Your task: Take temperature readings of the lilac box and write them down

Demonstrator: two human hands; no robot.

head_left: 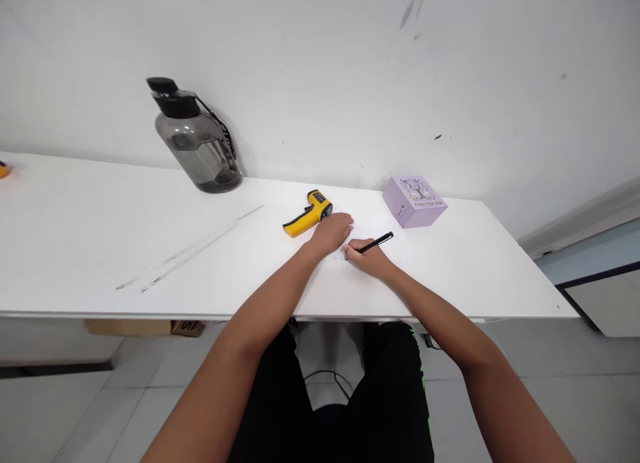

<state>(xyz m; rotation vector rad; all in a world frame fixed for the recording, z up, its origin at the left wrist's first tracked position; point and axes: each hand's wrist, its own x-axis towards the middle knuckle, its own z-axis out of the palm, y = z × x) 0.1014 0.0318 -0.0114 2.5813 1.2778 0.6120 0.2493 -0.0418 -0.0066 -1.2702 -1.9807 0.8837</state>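
Observation:
My right hand (371,259) is closed around a black pen (381,239), which leans up and to the right. The pen's tip is hidden by my fingers. Dark marks (339,254) show on a white surface beside that hand, perhaps a sheet of paper, though its edges are hard to make out. Just to the left, my left hand (334,231) lies flat with its fingers stretched toward the right, holding nothing. Close behind it, a yellow and black infrared thermometer (306,217) lies on its side.
A lilac tea box (415,201) stands at the back right of the white table (475,263). Toward the back left, a grey see-through water bottle (200,143) with a black lid stands near the wall. Dark streaks mark the tabletop's left part. An orange object (4,170) shows at the far left.

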